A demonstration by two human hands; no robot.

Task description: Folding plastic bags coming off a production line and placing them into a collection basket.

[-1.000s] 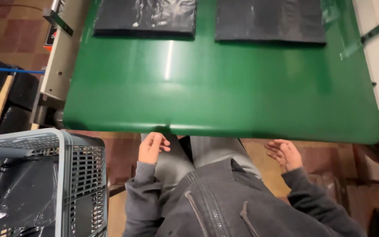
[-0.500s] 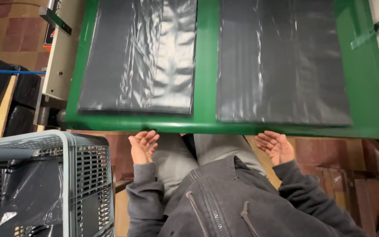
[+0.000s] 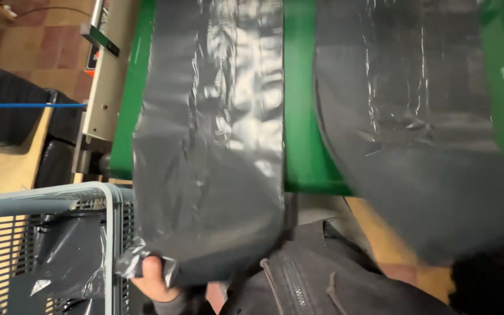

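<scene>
The left dark plastic sheet [image 3: 211, 146] lay lengthwise on the green belt [image 3: 300, 116], and its near end hung over the belt's near edge toward the person. The left hand [image 3: 154, 279] was closed on that end, bunching the film at its left corner; such a grip looked suited to drawing the sheet off the belt. To the right of this sheet, across a bare green strip, the right dark plastic sheet [image 3: 415, 128] also reached past the belt's near edge, its end blurred. The right hand was not clearly visible there, so whether it gripped that sheet could not be told. Left of the held sheet, just beside the gripping hand, stood a grey slotted crate [image 3: 42, 245] containing crumpled dark plastic film [image 3: 71, 256]. Below the held sheet showed the person's dark zipped jacket [image 3: 316, 280].
</scene>
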